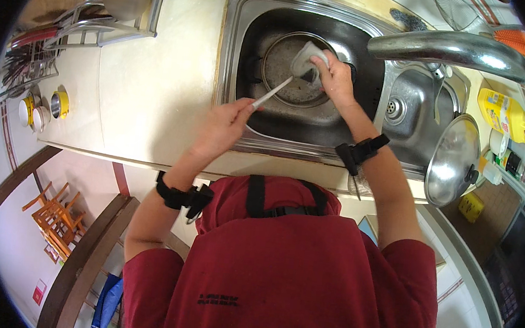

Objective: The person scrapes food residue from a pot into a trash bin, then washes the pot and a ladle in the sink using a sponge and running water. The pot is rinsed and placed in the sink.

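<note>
My left hand [221, 130] grips the pale handle of a slender utensil [272, 92], which slants up and right over the large steel sink basin [270, 127]. In my right hand [338, 79] is a bunched whitish cloth [307, 55], held at the utensil's far end. The cloth partly covers a dark portion there, so I cannot tell what kind of utensil it is. Below both hands a round metal pan [277, 71] with dark side handles sits in the basin, its inside stained.
A curved metal faucet [446, 49] reaches over the sink from the right. The smaller basin [416, 123], a pot lid [452, 162] and a yellow bottle [505, 115] are on that side. Leftward on the counter [159, 61] stand a dish rack [100, 32] and a yellow-handled cup [60, 104].
</note>
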A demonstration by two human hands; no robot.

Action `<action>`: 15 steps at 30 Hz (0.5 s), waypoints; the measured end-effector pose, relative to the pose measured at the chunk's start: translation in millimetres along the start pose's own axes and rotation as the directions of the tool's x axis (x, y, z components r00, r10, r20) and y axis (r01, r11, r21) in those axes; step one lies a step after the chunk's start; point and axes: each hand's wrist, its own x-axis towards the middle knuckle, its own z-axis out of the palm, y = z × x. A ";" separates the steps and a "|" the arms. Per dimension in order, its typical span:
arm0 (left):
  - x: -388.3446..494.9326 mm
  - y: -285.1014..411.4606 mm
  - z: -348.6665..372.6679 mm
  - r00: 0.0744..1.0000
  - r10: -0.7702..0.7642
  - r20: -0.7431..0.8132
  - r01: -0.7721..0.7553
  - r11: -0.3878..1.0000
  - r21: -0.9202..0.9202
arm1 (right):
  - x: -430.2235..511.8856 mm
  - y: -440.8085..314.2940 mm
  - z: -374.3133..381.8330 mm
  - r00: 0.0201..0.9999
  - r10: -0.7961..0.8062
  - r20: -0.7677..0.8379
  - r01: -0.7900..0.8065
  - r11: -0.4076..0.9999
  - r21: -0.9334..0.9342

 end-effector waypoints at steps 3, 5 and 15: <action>4.9 -3.3 34.7 0.993 -0.114 0.042 0.122 0.933 -0.339 | -0.5 -6.2 33.0 0.951 0.238 -0.199 -0.095 0.835 0.542; 9.3 -4.7 47.6 0.990 -0.133 0.037 0.137 0.923 -0.361 | -7.4 -13.7 46.9 0.897 0.441 0.009 -0.218 0.426 0.878; 38.9 -21.1 61.4 0.994 -0.099 -0.055 0.081 0.959 -0.272 | -21.8 -29.6 83.6 0.833 0.405 0.375 -0.386 -0.058 0.921</action>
